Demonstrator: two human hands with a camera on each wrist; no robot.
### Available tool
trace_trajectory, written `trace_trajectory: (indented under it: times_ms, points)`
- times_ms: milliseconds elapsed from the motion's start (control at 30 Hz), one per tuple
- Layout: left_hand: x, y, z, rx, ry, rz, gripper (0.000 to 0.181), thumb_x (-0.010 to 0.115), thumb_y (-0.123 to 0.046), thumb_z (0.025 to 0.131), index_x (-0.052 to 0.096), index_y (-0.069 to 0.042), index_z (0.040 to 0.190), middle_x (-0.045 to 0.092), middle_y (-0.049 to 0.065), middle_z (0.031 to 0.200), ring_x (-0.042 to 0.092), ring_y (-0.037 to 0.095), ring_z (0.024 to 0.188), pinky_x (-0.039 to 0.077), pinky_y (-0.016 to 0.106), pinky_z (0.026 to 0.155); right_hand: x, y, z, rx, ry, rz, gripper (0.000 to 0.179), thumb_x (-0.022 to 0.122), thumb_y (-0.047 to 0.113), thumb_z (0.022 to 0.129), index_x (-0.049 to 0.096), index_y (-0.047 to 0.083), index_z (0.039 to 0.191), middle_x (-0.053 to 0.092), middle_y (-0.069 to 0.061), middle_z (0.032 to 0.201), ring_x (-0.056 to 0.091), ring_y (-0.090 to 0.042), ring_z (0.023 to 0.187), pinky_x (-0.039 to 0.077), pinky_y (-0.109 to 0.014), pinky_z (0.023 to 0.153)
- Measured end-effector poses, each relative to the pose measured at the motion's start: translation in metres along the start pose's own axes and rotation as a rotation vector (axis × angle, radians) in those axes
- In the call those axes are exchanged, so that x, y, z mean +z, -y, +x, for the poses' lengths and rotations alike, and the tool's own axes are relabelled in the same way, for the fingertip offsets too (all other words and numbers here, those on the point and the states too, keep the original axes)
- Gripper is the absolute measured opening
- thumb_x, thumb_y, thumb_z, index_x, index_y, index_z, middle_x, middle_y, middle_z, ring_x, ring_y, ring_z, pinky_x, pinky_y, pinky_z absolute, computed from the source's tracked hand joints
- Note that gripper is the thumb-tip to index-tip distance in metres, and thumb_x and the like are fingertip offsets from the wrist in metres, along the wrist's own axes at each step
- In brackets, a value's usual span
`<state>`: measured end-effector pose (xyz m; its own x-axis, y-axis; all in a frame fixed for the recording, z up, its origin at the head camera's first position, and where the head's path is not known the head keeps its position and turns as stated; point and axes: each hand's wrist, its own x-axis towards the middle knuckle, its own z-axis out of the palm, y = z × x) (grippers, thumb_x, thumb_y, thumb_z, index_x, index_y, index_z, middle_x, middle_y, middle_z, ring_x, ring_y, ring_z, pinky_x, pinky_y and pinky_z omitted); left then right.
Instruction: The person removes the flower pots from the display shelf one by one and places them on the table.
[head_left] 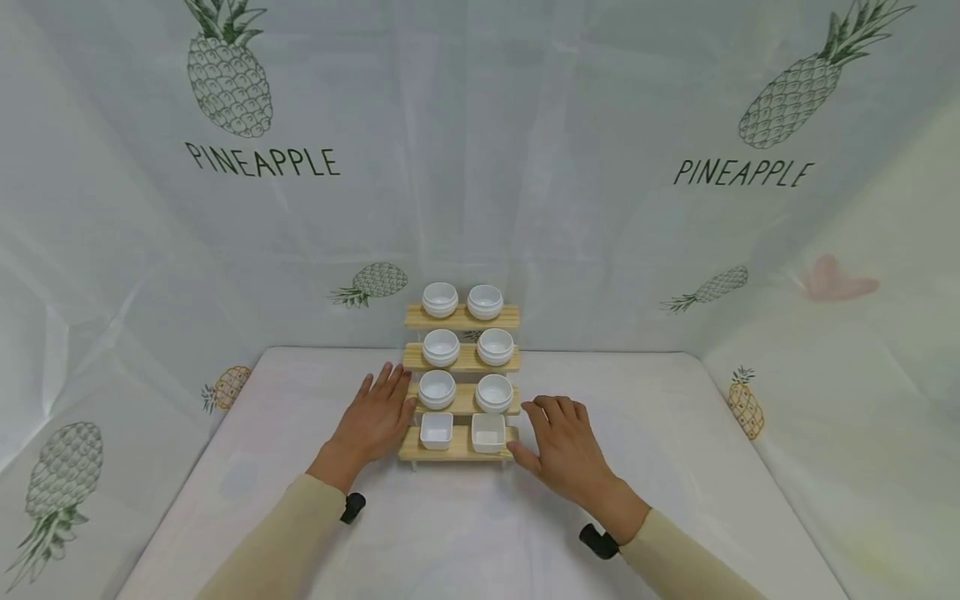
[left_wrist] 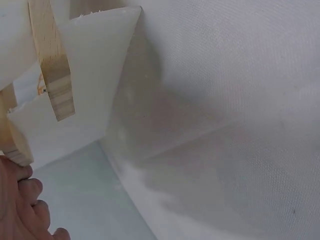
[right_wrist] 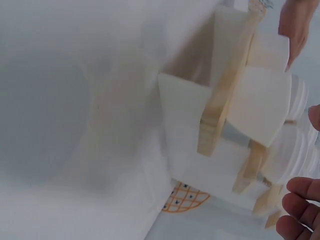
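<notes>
A tiered stand [head_left: 457,456] with pale wooden boards and white side supports stands toward the back of the table. On its lowest board sit two square white dishes [head_left: 437,431]; the boards above carry several round white bowls [head_left: 495,392] in pairs. My left hand [head_left: 377,419] lies along the stand's left side, fingers extended and fingertips at the board ends. In the left wrist view its fingers [left_wrist: 31,189] are right by a wooden board [left_wrist: 56,80]. My right hand [head_left: 567,450] is at the right side, fingers loosely bent, thumb near the right square dish [head_left: 488,432].
A white cloth covers the table [head_left: 450,542]. Behind the stand hangs a pale curtain [head_left: 510,167] printed with pineapples, and similar cloth rises on both sides. The stand's top board [head_left: 462,322] is close to the back curtain. Both wrists wear small black devices [head_left: 598,542].
</notes>
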<state>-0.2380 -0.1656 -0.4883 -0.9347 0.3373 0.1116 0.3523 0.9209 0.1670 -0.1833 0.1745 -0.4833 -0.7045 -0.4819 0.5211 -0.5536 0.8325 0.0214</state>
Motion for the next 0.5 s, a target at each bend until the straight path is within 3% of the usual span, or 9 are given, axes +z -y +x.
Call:
trace_trajectory:
  times_ms: [167, 500]
  points:
    - [-0.001, -0.001, 0.0, 0.001, 0.016, -0.008, 0.064, 0.028, -0.038, 0.116, 0.03, 0.004, 0.164, 0.027, 0.021, 0.172, 0.018, 0.039, 0.163, 0.017, 0.058, 0.133, 0.007, 0.011, 0.003, -0.071, 0.002, -0.002, 0.052, 0.069, 0.049, 0.096, 0.064, 0.006, 0.126, 0.062, -0.008, 0.116, 0.056, -0.03, 0.106, 0.048, -0.047, 0.088]
    - [0.001, -0.002, 0.0, 0.003, 0.029, -0.009, 0.064, 0.029, -0.037, 0.116, 0.028, 0.005, 0.164, 0.026, 0.022, 0.172, 0.018, 0.039, 0.162, 0.019, 0.056, 0.133, 0.019, 0.021, 0.004, -0.066, 0.016, -0.032, 0.061, 0.069, 0.05, 0.098, 0.063, 0.001, 0.134, 0.063, -0.01, 0.114, 0.057, -0.031, 0.106, 0.048, -0.045, 0.086]
